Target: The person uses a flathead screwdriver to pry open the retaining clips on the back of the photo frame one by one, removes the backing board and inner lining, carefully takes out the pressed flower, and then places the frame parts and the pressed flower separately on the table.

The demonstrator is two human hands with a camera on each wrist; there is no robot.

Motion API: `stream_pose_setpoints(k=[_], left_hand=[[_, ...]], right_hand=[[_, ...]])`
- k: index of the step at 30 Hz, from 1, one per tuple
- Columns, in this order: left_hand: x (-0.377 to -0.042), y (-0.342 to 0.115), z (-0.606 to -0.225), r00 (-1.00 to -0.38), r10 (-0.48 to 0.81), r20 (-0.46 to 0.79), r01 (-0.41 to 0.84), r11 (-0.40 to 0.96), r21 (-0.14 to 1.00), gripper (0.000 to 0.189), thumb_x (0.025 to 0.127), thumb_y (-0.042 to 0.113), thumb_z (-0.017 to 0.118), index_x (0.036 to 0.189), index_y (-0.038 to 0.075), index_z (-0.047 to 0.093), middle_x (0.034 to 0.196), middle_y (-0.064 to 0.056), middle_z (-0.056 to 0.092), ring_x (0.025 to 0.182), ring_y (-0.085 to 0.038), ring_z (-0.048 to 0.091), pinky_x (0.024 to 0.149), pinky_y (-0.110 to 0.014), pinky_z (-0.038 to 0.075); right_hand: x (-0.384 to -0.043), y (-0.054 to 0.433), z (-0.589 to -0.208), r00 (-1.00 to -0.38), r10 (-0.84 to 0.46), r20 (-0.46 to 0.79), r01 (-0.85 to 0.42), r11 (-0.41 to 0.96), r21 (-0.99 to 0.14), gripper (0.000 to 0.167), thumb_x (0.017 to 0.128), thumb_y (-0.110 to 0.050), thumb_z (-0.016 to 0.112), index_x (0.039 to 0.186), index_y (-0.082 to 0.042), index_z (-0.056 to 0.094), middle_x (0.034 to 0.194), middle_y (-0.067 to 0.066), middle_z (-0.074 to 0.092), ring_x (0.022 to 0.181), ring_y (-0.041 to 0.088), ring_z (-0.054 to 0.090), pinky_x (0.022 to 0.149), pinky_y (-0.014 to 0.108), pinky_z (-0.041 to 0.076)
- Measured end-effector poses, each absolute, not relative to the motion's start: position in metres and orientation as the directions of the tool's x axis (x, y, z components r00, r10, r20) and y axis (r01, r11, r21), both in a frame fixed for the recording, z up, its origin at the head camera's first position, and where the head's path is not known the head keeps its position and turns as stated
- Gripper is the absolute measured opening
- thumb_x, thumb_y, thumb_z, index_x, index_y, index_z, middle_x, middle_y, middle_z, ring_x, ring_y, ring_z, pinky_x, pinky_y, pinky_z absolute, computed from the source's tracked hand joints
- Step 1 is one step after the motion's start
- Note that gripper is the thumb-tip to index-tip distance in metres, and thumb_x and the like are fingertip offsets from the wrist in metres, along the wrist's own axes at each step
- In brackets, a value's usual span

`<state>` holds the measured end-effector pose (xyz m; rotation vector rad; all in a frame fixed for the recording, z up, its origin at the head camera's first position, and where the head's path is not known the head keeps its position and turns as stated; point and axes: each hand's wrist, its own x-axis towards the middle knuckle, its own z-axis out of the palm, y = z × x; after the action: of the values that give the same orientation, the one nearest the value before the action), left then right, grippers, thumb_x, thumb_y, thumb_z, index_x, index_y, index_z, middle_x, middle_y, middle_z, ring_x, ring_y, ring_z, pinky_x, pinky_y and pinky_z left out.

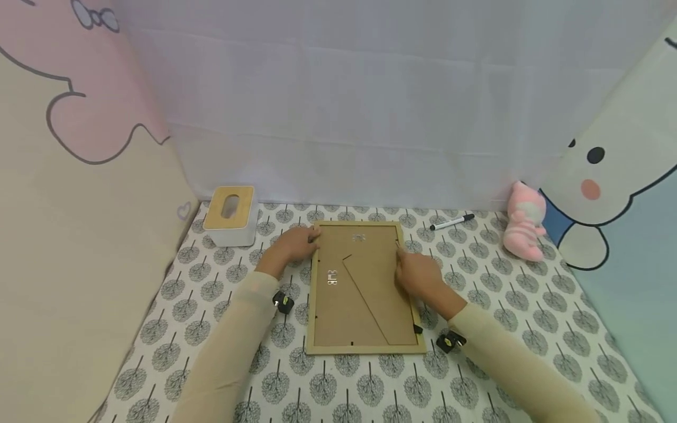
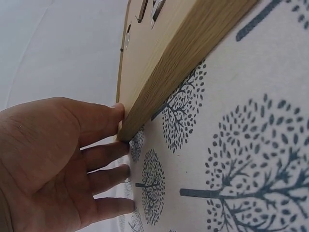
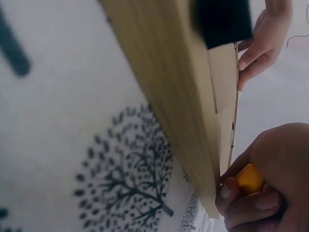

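Observation:
A picture frame (image 1: 365,288) with light wooden edges lies face down on the cloth, its brown backing board and folded stand flap upward. My left hand (image 1: 297,244) is at its upper left corner. In the left wrist view the thumb (image 2: 104,118) and index finger pinch the frame's edge, the other fingers spread beside it. My right hand (image 1: 421,273) curls round a small tool with an orange-yellow handle (image 3: 250,180) at the upper right edge, near a small dark tab. The tool's kind is hidden by the fingers.
A white tissue box (image 1: 233,237) with a wooden lid stands at the back left. Behind the frame's right side lies a marker pen (image 1: 452,222). A pink plush toy (image 1: 523,223) sits at the back right. The table has a tree-patterned cloth (image 1: 370,388).

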<state>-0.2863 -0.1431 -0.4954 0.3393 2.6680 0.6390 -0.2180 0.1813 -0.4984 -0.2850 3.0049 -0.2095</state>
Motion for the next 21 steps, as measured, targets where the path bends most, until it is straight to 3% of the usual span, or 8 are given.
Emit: stream_pose_setpoints(k=[7, 10, 15, 18, 21], left_hand=[[-0.2846, -0.1483, -0.4963, -0.903, 0.300, -0.309, 0.129, 0.873, 0.471, 0.056, 0.111, 0.033, 0.052, 0.163, 0.017, 0.039, 0.174, -0.010, 0.031, 0.159, -0.039, 0.034, 0.127, -0.058, 0.034], [-0.2850, -0.1475, -0.4978, -0.901, 0.308, -0.304, 0.137, 0.869, 0.475, 0.057, 0.111, 0.032, 0.052, 0.163, 0.016, 0.039, 0.174, -0.010, 0.031, 0.159, -0.039, 0.035, 0.127, -0.057, 0.035], [-0.2868, -0.1430, -0.5010, -0.909, 0.308, -0.280, 0.148, 0.868, 0.474, 0.059, 0.110, 0.035, 0.053, 0.163, 0.014, 0.039, 0.171, -0.013, 0.037, 0.155, -0.040, 0.041, 0.126, -0.056, 0.037], [-0.2875, -0.1410, -0.5002, -0.921, 0.288, -0.263, 0.139, 0.873, 0.468, 0.059, 0.109, 0.035, 0.055, 0.163, 0.014, 0.040, 0.168, -0.014, 0.042, 0.150, -0.040, 0.048, 0.124, -0.056, 0.040], [-0.2878, -0.1392, -0.4987, -0.925, 0.283, -0.253, 0.142, 0.876, 0.462, 0.059, 0.109, 0.034, 0.055, 0.162, 0.013, 0.041, 0.166, -0.014, 0.045, 0.144, -0.038, 0.055, 0.120, -0.054, 0.045]], right_hand=[[-0.2222, 0.1777, -0.4970, -0.972, -0.197, -0.129, -0.151, 0.941, -0.305, 0.052, 0.105, -0.019, 0.046, 0.156, -0.006, 0.051, 0.077, 0.020, 0.065, 0.048, 0.017, 0.036, 0.042, 0.029, 0.027], [-0.2221, 0.1770, -0.4991, -0.973, -0.185, -0.140, -0.127, 0.930, -0.346, 0.053, 0.105, -0.020, 0.045, 0.156, -0.005, 0.049, 0.083, 0.023, 0.067, 0.048, 0.015, 0.031, 0.042, 0.028, 0.026], [-0.2217, 0.1754, -0.4999, -0.978, -0.152, -0.141, -0.098, 0.938, -0.332, 0.053, 0.105, -0.019, 0.044, 0.156, -0.004, 0.050, 0.103, 0.031, 0.073, 0.051, 0.021, 0.043, 0.043, 0.032, 0.033], [-0.2232, 0.1746, -0.4994, -0.980, -0.145, -0.134, -0.094, 0.940, -0.327, 0.054, 0.106, -0.019, 0.041, 0.156, -0.003, 0.048, 0.124, 0.032, 0.071, 0.058, 0.026, 0.054, 0.046, 0.035, 0.041], [-0.2245, 0.1744, -0.4995, -0.983, -0.128, -0.132, -0.078, 0.941, -0.328, 0.054, 0.107, -0.020, 0.037, 0.158, -0.001, 0.045, 0.132, 0.034, 0.067, 0.071, 0.033, 0.066, 0.054, 0.041, 0.050]])
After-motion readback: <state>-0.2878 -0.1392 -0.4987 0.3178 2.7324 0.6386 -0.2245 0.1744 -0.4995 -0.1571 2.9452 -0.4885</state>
